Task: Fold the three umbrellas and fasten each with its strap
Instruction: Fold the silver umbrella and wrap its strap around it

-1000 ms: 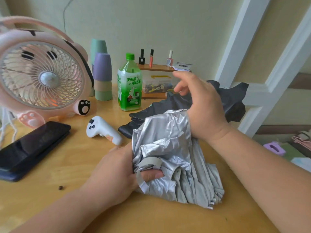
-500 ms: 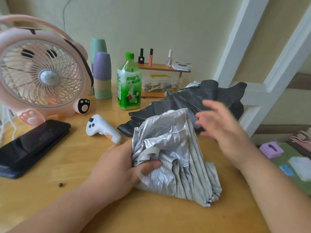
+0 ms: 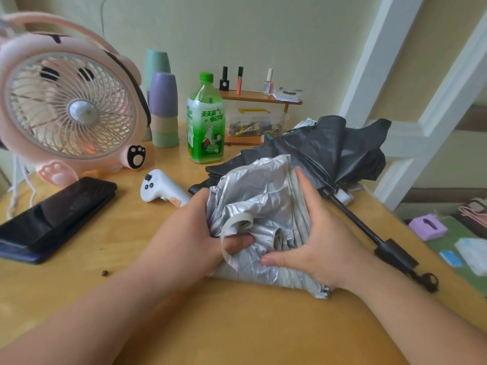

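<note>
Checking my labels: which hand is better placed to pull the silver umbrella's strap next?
Probably left: the left hand has its thumb under the strap; the right hand lies flat against the silver umbrella.

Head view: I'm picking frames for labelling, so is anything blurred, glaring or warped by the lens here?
In the head view the left hand, right hand and silver umbrella are sharp; the pink fan goes soft and stretched at the left edge; the white frame leans, a wide-angle effect; light is soft and even, with sheen on the silver fabric but no blown-out glare.
</note>
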The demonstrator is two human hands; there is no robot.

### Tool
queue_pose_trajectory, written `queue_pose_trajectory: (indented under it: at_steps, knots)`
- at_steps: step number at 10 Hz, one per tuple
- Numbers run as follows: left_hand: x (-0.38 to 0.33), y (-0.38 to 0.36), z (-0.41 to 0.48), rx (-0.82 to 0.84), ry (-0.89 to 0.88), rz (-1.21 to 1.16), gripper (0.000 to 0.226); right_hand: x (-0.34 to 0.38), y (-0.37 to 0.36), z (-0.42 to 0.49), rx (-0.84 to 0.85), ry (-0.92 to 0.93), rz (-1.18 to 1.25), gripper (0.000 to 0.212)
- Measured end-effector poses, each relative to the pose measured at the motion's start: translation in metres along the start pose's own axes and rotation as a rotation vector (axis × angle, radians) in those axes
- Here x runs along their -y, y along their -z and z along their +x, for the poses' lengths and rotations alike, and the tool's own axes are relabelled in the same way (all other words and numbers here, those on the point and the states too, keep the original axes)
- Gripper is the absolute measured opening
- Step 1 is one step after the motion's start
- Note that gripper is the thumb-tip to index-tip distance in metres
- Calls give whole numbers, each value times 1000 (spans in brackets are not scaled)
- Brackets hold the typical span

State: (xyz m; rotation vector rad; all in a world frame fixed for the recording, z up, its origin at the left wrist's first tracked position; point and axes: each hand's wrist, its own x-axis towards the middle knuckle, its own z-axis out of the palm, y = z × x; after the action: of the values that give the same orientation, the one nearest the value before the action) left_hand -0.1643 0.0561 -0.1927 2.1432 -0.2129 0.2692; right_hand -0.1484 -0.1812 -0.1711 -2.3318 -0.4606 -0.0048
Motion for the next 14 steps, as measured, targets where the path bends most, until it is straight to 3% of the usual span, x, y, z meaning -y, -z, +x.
queue_pose_trajectory:
  at_steps: [1,2,3,4,6,7,10,13,14]
  knots:
    - [-5,10,5,32,-60,23,71,4,4,8,-25,138,-45,145]
    - [-9,18,4,31,-159,41,66,3,0,11,-130,314,-96,130]
    - [0,17,6,50,-88,-40,67,-4,-13,8,-160,357,-125,120]
    - [3,11,7,11,-43,9,62,-5,-14,4,-196,265,-129,131]
    - [-6,6,-6,46,-11,134,56,2,-13,-2,-196,-79,141,151]
    - [-10,9,-7,83,11,203,55,1,-18,-7,-180,-125,172,147]
    - [-13,15,10,166,4,222,57,7,-23,-16,-164,-123,134,141]
    - [-6,14,6,222,-10,74,57,14,16,-7,65,-52,130,124]
    - [-5,14,2,242,-40,24,57,13,28,-15,-65,27,131,112]
